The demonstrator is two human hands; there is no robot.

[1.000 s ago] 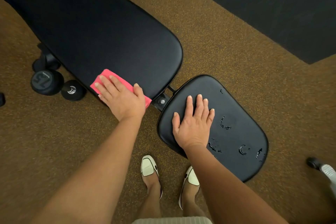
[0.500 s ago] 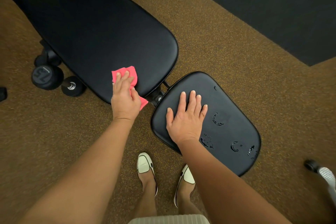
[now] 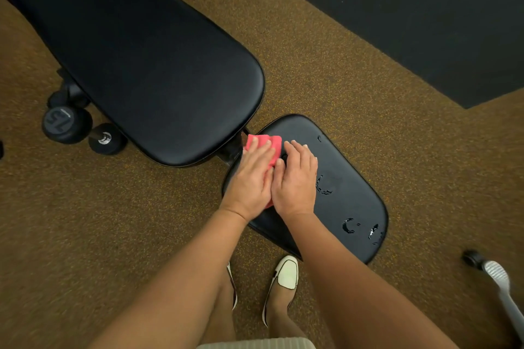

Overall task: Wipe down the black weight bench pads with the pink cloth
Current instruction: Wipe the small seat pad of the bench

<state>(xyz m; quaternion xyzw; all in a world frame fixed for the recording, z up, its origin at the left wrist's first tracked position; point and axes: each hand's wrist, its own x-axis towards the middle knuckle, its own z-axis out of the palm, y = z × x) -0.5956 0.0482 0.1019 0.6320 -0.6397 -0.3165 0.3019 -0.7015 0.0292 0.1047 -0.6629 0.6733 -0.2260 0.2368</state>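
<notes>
The pink cloth lies at the near-left end of the small seat pad, close to the gap where it meets the long back pad. The left hand presses flat on the cloth with its fingers straight. The right hand rests just beside it, palm down on the bare pad, fingers relaxed and gripping nothing. Wet streaks shine to the right of the hands, and more sit near the pad's far-right edge. A dumbbell marked "15" lies on the brown floor to the left, partly under the back pad. A grey handle lies at the lower right, and a black mat covers the upper right. Open floor borders the seat pad on its far and right sides
</notes>
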